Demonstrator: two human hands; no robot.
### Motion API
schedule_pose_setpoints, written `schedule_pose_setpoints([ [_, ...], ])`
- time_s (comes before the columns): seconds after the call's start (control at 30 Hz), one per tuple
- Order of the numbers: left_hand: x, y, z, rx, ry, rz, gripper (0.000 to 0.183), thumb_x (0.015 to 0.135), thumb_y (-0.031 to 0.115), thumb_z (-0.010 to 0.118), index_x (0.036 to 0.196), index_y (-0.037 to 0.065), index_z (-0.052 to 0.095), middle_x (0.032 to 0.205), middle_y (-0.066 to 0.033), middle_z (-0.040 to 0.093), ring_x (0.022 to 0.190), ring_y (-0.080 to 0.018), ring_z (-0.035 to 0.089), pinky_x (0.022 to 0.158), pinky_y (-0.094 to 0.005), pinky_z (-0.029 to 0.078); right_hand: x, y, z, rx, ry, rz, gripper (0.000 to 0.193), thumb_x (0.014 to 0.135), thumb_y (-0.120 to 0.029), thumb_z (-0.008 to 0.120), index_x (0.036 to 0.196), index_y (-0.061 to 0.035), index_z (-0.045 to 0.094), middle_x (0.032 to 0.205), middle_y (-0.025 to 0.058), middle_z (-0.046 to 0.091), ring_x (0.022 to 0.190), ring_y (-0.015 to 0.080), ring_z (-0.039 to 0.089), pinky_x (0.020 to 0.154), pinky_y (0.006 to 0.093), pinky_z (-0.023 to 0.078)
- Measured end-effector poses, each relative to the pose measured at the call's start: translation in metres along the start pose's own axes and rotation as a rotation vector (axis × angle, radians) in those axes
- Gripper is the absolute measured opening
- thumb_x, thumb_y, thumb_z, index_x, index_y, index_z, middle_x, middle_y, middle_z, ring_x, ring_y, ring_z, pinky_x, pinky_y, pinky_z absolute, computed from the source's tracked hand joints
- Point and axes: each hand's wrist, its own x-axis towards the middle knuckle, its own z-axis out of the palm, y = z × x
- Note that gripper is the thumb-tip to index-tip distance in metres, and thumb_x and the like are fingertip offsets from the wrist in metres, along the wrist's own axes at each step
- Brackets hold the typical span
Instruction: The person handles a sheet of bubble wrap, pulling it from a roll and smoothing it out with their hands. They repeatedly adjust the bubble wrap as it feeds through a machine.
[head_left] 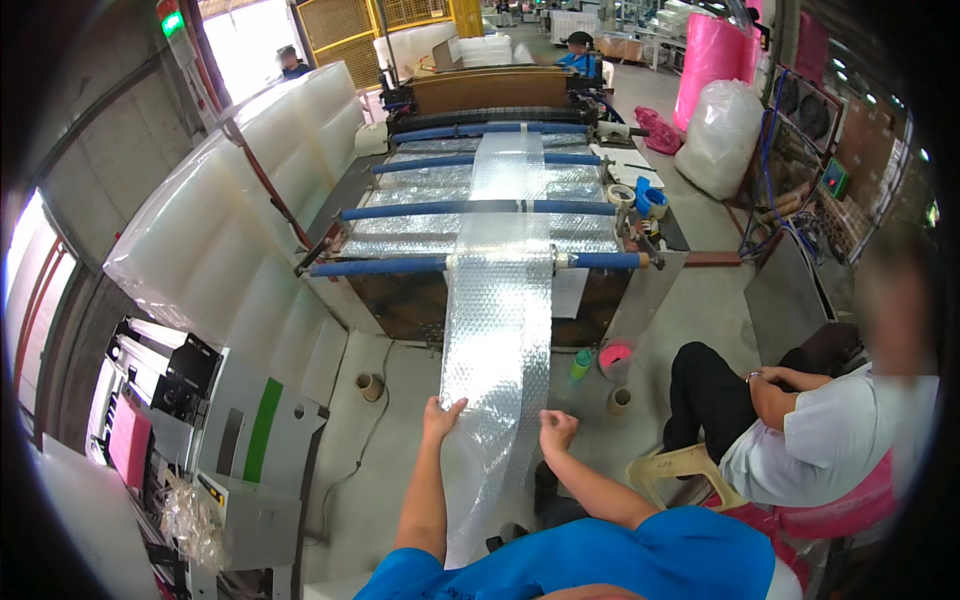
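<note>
A long strip of clear bubble wrap [497, 315] comes off the blue-sleeved front roller [605, 260] of a machine and hangs down toward my body. My left hand [440, 418] grips the strip's left edge, its thumb lying on top. At the right edge my right hand [558, 432] is closed, fingers curled against the film; its fingertips are partly hidden. Between my hands the film sags and folds lengthwise, and its lower end drops out of sight by my blue shirt [600, 560]. Farther back, the strip passes over more blue rollers [400, 212].
Large wrapped foam-like rolls [235, 170] line the left side. A grey machine [250, 480] stands at lower left. To my right a person [810, 430] sits on a beige plastic chair [700, 475]. A green bottle [580, 365], cardboard cores [619, 400] and a cable [350, 465] are on the floor.
</note>
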Motion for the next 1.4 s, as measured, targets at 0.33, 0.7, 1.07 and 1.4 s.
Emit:
schedule_pose_setpoints([
  [0.33,-0.035,-0.009,-0.008,-0.184,-0.372,-0.098,0.080,0.049,0.038,0.076,0.105,-0.003,0.036,0.098,-0.0134,0.051,0.090,-0.0188,0.050,0.073,-0.0328,0.043,-0.107,-0.016,0.043,1.246,-1.467,0.935,0.043,0.082,-0.038,0.040,0.115,-0.0113,0.038,0.103,0.0025,0.046,0.093,0.0162,0.045,0.080,0.0337,0.036],
  [0.7,-0.060,-0.020,-0.019,-0.171,-0.314,-0.105,0.059,0.056,0.025,0.074,0.100,-0.002,0.045,0.086,-0.0109,0.056,0.071,-0.0163,0.055,0.063,-0.0271,0.045,-0.040,0.011,-0.031,-0.068,0.151,0.015,0.050,0.066,-0.029,0.066,0.099,0.0016,0.046,0.089,0.0090,0.054,0.079,0.0179,0.051,0.071,0.0298,0.041],
  [1.07,-0.044,-0.059,0.008,-0.063,-0.252,-0.198,0.053,0.056,0.022,0.074,0.095,-0.004,0.049,0.087,-0.0121,0.058,0.078,-0.0176,0.055,0.070,-0.0285,0.044,0.011,0.001,-0.036,0.337,-0.940,0.321,0.020,0.074,-0.019,0.059,0.083,-0.0008,0.058,0.074,0.0036,0.058,0.063,0.0092,0.054,0.057,0.0218,0.044],
  [1.4,-0.032,-0.056,0.028,0.051,-0.261,-0.201,0.051,0.059,0.022,0.071,0.098,-0.002,0.049,0.091,-0.0123,0.058,0.081,-0.0200,0.056,0.072,-0.0299,0.044,0.038,0.039,-0.011,0.077,-1.029,0.287,0.019,0.071,-0.023,0.061,0.080,-0.0059,0.062,0.070,0.0022,0.060,0.060,0.0085,0.055,0.051,0.0208,0.041],
])
